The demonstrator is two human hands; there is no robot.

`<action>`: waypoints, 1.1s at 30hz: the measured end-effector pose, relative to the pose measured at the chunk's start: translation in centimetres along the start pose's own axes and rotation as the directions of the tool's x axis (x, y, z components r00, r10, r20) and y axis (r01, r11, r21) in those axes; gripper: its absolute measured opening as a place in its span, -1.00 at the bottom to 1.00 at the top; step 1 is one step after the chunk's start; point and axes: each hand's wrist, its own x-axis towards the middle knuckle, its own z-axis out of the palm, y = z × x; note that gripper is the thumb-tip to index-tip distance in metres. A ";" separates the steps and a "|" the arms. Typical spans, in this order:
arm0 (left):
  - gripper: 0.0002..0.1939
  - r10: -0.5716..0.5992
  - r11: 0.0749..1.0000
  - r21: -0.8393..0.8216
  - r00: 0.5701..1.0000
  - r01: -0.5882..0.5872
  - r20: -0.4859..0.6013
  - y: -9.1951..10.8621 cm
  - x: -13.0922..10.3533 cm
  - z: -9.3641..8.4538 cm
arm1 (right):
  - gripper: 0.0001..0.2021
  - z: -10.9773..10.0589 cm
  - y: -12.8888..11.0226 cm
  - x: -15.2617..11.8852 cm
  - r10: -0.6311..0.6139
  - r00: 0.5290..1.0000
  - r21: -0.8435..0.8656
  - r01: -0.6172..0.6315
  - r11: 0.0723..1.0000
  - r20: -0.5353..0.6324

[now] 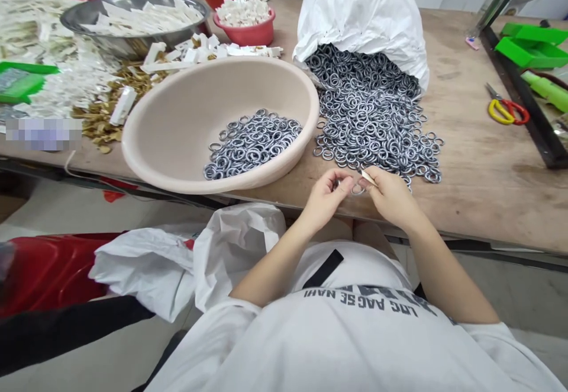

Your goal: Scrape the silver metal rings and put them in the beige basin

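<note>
My left hand (329, 195) is closed at the table's front edge, its thumb and fingers pinched around what looks like a grey metal ring, mostly hidden. Close beside it, my right hand (389, 195) is closed around a small, pale, flat stick (368, 177) that sticks out past the thumb. A single ring (357, 190) shows between the two thumbs; which hand touches it, I cannot tell. Just beyond the hands spreads a heap of grey rings (368, 119), spilling from a white sack (361, 7). To the left, a large beige basin (164, 137) contains many similar rings (255, 143).
Scissors (506, 109) with yellow and red handles lie right, near a dark metal frame (523, 84) and green trays (532, 45). White and brown pieces surround a steel bowl (110, 42) at left. A pink bowl (248, 34) stands behind the basin. White sacking (239, 238) hangs below the edge.
</note>
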 end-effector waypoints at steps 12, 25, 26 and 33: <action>-0.59 -0.105 0.955 -0.267 0.990 0.127 0.096 -1.0 -1.0 2.1 | -0.75 2.4 -0.7 -0.6 0.091 0.989 0.686 0.015 0.727 -0.117; -0.57 -0.227 0.876 -0.428 0.973 0.222 0.039 0.4 -1.2 2.7 | -0.66 1.8 -1.2 -3.2 -0.185 0.955 -0.083 0.170 0.982 -0.230; -0.57 -0.232 0.873 -0.432 0.972 0.226 0.040 0.4 -1.2 2.8 | -0.65 1.8 -1.2 -3.2 -0.195 0.954 -0.109 0.174 0.979 -0.229; -0.60 -0.218 0.862 -0.451 0.973 0.231 0.081 0.2 -1.4 2.7 | -0.61 1.8 -1.1 -2.9 -0.197 0.958 -0.049 0.191 0.980 -0.207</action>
